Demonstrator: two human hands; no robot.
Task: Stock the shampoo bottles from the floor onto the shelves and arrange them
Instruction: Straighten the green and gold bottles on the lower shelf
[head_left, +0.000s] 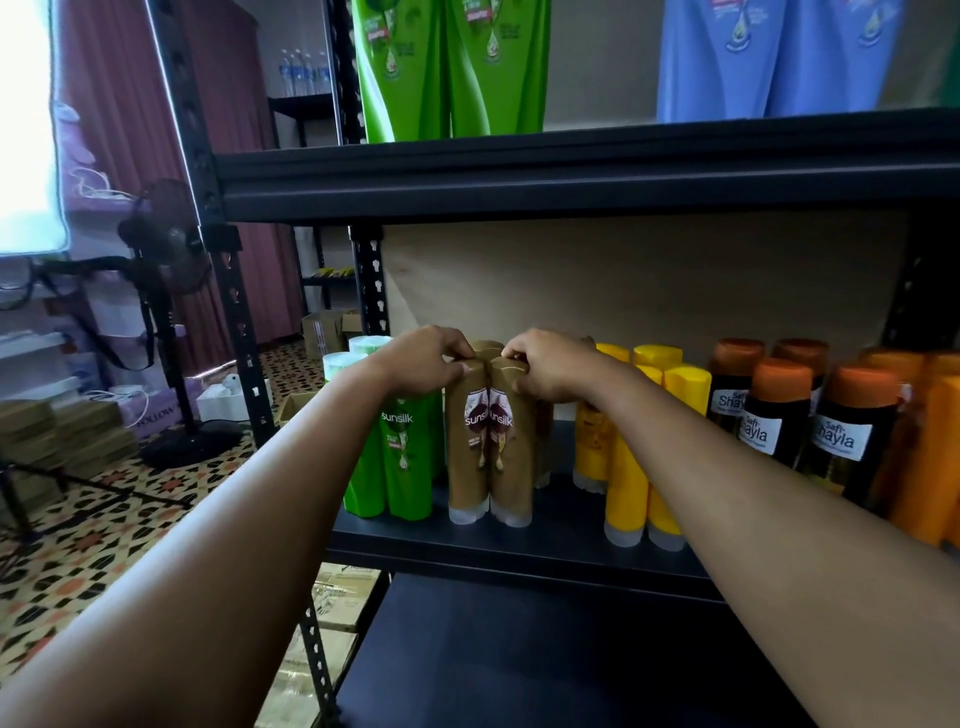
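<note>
Two brown Sunsilk shampoo bottles stand side by side, touching, near the front of the middle shelf (561, 530). My left hand (421, 364) grips the top of the left brown bottle (467, 452). My right hand (556, 369) grips the top of the right brown bottle (511, 457). More brown bottles stand behind them, mostly hidden. Green Sunsilk bottles (400, 462) stand just left of the brown pair. Yellow bottles (628, 478) stand to the right, with a gap of bare shelf between.
Dark Safi Shayla bottles with orange caps (841, 431) and orange bottles (924, 457) fill the shelf's right end. Large green (447, 67) and blue bottles (779, 62) stand on the upper shelf. The lower shelf (519, 665) is dark. A fan (171, 249) and boxes stand left.
</note>
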